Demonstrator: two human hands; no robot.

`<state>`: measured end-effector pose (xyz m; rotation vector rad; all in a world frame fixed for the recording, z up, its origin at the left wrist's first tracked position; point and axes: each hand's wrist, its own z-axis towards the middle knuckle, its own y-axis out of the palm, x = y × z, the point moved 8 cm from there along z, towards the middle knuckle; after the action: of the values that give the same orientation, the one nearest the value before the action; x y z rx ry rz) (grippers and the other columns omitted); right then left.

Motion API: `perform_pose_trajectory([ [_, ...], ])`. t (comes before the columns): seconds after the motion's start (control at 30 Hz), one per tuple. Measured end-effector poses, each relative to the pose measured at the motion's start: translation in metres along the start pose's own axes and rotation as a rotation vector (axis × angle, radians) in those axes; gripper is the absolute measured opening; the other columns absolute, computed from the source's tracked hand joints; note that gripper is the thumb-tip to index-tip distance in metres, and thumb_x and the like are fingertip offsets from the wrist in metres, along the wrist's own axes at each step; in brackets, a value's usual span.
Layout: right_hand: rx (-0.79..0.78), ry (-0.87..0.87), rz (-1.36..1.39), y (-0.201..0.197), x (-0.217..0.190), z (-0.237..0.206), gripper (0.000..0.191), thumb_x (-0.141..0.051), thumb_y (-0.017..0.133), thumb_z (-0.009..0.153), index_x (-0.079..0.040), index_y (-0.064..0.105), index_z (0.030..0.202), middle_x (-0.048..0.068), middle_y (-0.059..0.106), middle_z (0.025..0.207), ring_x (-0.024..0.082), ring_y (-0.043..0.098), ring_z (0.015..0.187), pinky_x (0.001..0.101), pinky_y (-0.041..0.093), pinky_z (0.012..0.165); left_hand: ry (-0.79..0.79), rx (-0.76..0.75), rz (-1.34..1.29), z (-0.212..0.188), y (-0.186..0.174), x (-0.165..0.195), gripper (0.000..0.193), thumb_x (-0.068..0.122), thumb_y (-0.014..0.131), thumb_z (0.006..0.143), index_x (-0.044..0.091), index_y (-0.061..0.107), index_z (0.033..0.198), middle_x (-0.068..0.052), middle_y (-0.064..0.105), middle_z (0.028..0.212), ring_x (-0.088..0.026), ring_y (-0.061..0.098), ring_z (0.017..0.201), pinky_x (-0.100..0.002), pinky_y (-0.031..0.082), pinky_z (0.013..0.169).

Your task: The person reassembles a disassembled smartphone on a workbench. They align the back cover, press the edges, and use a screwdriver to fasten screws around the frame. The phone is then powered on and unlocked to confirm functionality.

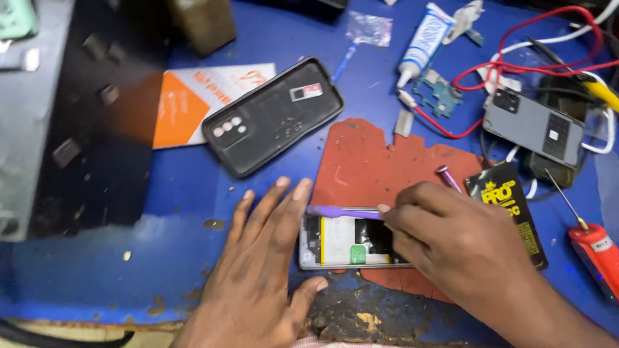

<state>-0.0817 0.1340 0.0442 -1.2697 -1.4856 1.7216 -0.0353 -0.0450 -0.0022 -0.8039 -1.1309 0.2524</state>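
Note:
An opened phone (345,243) lies back side up on a worn red mat (380,161), its white battery and inner parts showing. My left hand (261,270) rests flat on the blue table, fingers spread, thumb against the phone's lower left corner. My right hand (451,241) covers the phone's right part and grips a thin purple tool (335,211) laid along the phone's upper edge. A second purple-handled tool (448,177) pokes up behind my right hand.
A black back cover (274,116) lies on an orange and white card (193,96). Further right are a glue tube (422,42), a green circuit board (442,95), red wires (516,67), a grey phone (532,125), a black packet (512,206) and a red-handled tool (596,251).

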Motion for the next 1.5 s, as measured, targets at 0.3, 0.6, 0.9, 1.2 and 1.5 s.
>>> perform_pose_trajectory([
  [0.3,-0.088,0.213,-0.200,-0.007,0.099,-0.054,0.015,-0.027,0.082,0.075,-0.020,0.079,0.089,-0.004,0.072,0.090,0.024,0.071,0.074,0.0386,0.055,0.060,0.009,0.023,0.050,0.000,0.010,-0.010,0.094,0.027,0.074,0.084,-0.002,0.020,0.155,-0.017,0.044,0.157,-0.041,0.031,0.150,-0.065,0.012,0.120],
  [0.6,0.050,0.182,-0.046,-0.018,0.075,-0.044,0.020,-0.021,0.081,0.074,-0.014,0.078,0.093,0.001,0.072,0.090,0.022,0.070,0.071,0.0347,0.056,0.061,-0.004,0.002,0.068,0.000,0.016,-0.013,0.097,0.026,0.075,0.080,-0.001,0.019,0.154,-0.017,0.045,0.154,-0.042,0.029,0.149,-0.065,0.010,0.119],
  [0.9,0.164,0.404,-0.032,-0.035,0.135,-0.101,0.019,-0.011,0.080,0.075,-0.011,0.077,0.094,-0.001,0.074,0.096,0.014,0.064,0.070,0.0289,0.056,0.059,-0.030,-0.007,0.061,-0.002,0.023,-0.021,0.100,0.028,0.077,0.076,-0.001,0.019,0.152,-0.014,0.047,0.153,-0.041,0.028,0.149,-0.066,0.009,0.118],
  [1.2,0.045,0.260,0.147,0.005,0.114,-0.150,0.013,-0.020,0.084,0.078,-0.014,0.073,0.084,-0.005,0.075,0.094,0.008,0.073,0.090,0.0240,0.061,0.076,-0.076,-0.046,0.089,-0.001,0.026,-0.023,0.097,0.030,0.077,0.076,0.000,0.024,0.152,-0.012,0.048,0.151,-0.041,0.029,0.148,-0.065,0.010,0.118],
  [1.5,0.035,0.277,0.016,0.020,0.127,-0.169,0.017,-0.024,0.090,0.079,-0.015,0.076,0.083,-0.007,0.075,0.093,0.007,0.075,0.082,0.0265,0.061,0.070,-0.050,-0.024,0.142,0.002,0.020,-0.014,0.091,0.032,0.076,0.078,0.002,0.034,0.152,-0.017,0.045,0.153,-0.040,0.032,0.149,-0.061,0.014,0.120],
])
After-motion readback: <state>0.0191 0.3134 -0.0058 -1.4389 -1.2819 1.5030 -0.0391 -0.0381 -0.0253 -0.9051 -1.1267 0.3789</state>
